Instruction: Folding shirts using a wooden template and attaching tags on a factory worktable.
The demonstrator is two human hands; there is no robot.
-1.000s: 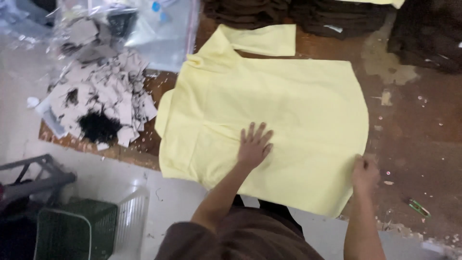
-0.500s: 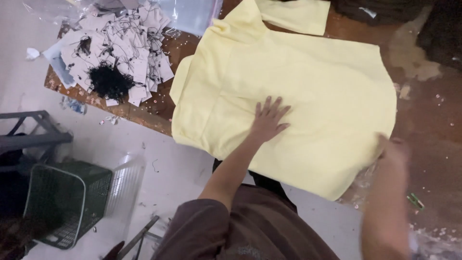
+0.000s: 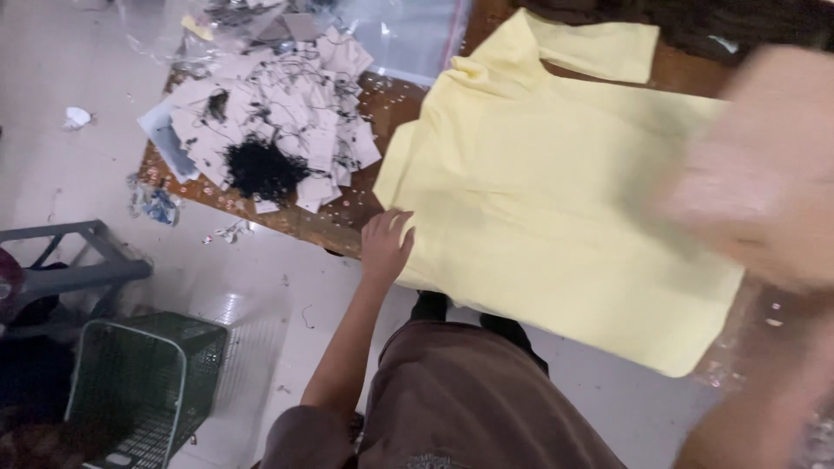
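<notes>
A pale yellow shirt (image 3: 556,200) lies flat on a brown wooden table (image 3: 382,104), one sleeve folded across at the top. My left hand (image 3: 384,246) rests at the shirt's lower left corner, near the table's front edge, fingers spread and touching the cloth's edge. My right hand (image 3: 764,182) is raised close to the camera at the right, a large blur in front of the shirt's right side. Whether it holds anything cannot be made out.
Left of the shirt lies a heap of white paper tags with black strings (image 3: 269,122), and clear plastic bags (image 3: 408,35) sit behind them. On the pale floor stand a green wire basket (image 3: 139,382) and a grey metal frame (image 3: 78,269). Dark folded garments (image 3: 721,17) lie at the table's far edge.
My left hand slid from the shirt's middle to its lower left corner. My right hand lifted off the shirt's right hem and rose toward the camera. The view shifted left.
</notes>
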